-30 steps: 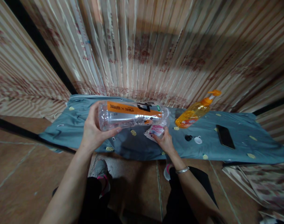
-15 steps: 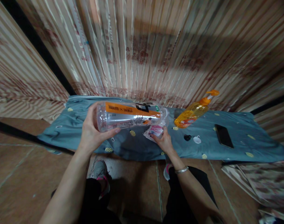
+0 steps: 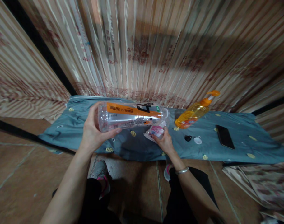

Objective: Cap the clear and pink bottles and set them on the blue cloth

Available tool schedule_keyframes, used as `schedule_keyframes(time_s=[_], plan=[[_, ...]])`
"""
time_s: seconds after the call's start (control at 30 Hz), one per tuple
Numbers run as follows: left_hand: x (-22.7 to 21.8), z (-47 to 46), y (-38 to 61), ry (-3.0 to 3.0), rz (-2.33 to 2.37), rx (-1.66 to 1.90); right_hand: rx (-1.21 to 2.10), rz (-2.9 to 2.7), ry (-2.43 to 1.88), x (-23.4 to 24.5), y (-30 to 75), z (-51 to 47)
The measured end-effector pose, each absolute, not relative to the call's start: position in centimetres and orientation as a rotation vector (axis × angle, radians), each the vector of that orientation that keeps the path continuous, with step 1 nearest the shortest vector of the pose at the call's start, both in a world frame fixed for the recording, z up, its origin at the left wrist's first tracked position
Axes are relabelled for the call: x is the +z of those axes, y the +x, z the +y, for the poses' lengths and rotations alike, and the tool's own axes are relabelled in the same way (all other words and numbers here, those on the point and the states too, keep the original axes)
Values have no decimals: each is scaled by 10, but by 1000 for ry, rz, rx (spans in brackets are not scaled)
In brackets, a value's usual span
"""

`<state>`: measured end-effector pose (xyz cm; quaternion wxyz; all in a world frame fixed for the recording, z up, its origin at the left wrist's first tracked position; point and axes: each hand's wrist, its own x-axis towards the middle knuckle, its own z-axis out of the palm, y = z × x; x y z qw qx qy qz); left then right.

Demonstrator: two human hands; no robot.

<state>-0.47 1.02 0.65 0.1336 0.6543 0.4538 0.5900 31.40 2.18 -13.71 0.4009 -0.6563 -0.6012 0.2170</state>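
A big clear plastic bottle (image 3: 132, 115) with an orange and silver label lies sideways in the air, its neck pointing right. My left hand (image 3: 91, 129) is wrapped round its base, thumb along the near side. At the neck, my right hand (image 3: 164, 141) grips a small clear plastic container (image 3: 157, 130) with a pink-and-white label, looking like a small bottle or a crumpled pouch. It meets the big bottle's mouth, though fingers and clear plastic obscure the exact contact. No liquid can be made out in either.
An orange pump bottle (image 3: 190, 115) leans on the blue-green cloth (image 3: 130, 149) to the right. Near it lie a small black cap (image 3: 188, 137), a white cap (image 3: 197, 140) and a dark phone (image 3: 225, 136). Behind hangs a pleated curtain (image 3: 142, 56); dark poles (image 3: 39, 43) stand at the sides.
Both hands keep their holds on the bottle and the small container. The whole view has shifted very slightly; nothing else has visibly moved.
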Motion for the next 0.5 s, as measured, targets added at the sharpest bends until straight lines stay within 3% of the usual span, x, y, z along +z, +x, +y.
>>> schedule_keyframes(time_s=[0.5], plan=[[3, 10, -6, 1918, 1288, 1720, 561, -1506, -1667, -136, 313, 21]])
